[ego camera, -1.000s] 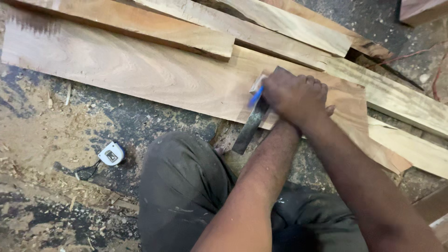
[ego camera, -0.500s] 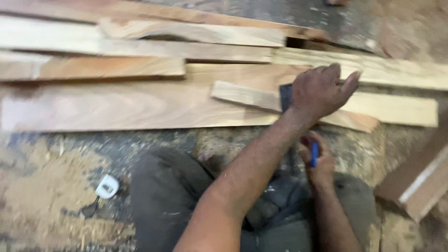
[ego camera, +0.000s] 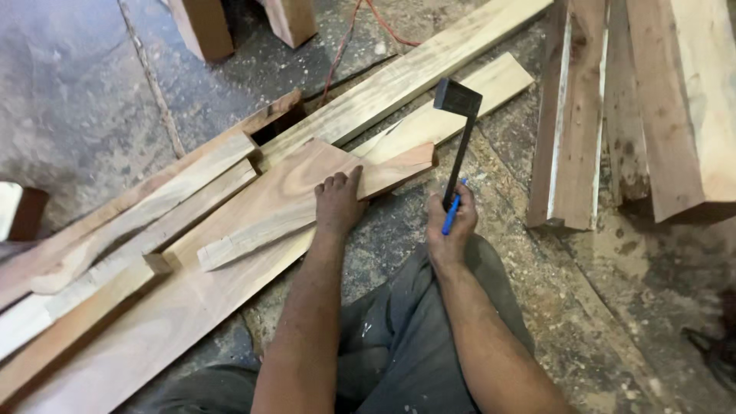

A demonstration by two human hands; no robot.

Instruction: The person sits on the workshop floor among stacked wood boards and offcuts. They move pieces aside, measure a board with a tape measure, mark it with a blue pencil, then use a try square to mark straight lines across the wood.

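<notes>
The left hand (ego camera: 337,203) is lying open, palm down, pressing on a wide plank (ego camera: 261,211) that is resting across other boards (ego camera: 115,230) on the dusty floor (ego camera: 100,92). The right hand (ego camera: 452,222) is gripping the handle of a dark hammer (ego camera: 458,134), closed around it together with a blue pen (ego camera: 452,215). The hammer is standing nearly upright, head up, just right of the plank's end. More timber (ego camera: 652,107) is lying well apart at right.
</notes>
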